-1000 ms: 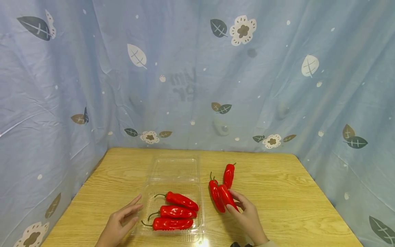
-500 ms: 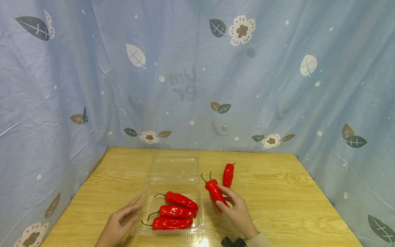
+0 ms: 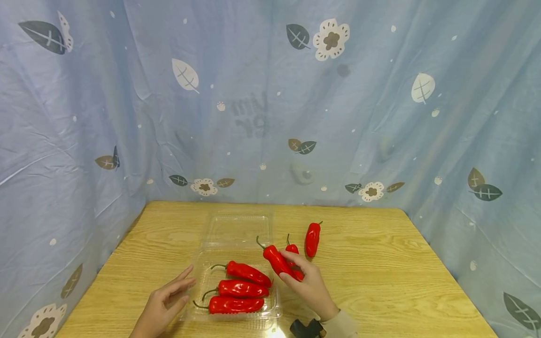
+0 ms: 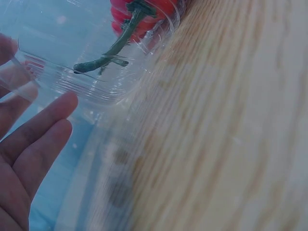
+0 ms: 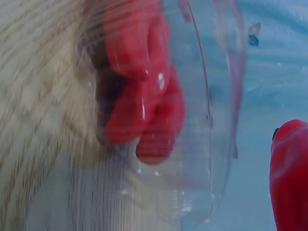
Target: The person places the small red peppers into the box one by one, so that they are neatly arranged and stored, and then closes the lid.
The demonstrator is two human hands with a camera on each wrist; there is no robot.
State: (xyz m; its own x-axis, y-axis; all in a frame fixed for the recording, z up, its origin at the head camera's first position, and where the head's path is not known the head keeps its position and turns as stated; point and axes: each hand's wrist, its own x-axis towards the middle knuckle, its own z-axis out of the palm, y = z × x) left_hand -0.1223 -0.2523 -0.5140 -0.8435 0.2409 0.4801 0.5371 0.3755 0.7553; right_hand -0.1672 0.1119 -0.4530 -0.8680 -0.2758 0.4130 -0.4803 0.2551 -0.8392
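Note:
My right hand [image 3: 310, 284] pinches a red chili pepper [image 3: 275, 259] between thumb and fingers, its green stem pointing up and left. It hangs over the right edge of a clear plastic clamshell box [image 3: 198, 312], whose lid lies folded back. Inside the box, three red peppers [image 3: 243, 289] lie side by side; some show through the clear wall in the right wrist view [image 5: 159, 106]. My left hand [image 3: 162, 303] stands at the box's left side with fingers extended. In the left wrist view, fingertips [image 4: 65, 103] are close to the box wall; whether all touch it I cannot tell.
Behind the held pepper, another red pepper [image 3: 291, 249] lies on the wooden table [image 3: 380, 281], partly hidden by the right hand. A further pepper [image 3: 313, 240] rests farther back to the right. A blue patterned curtain [image 3: 262, 94] surrounds the table.
My right hand has carried the pepper leftward from beside the loose peppers to the box's right edge, uncovering part of the pepper behind. The left hand has stayed in place.

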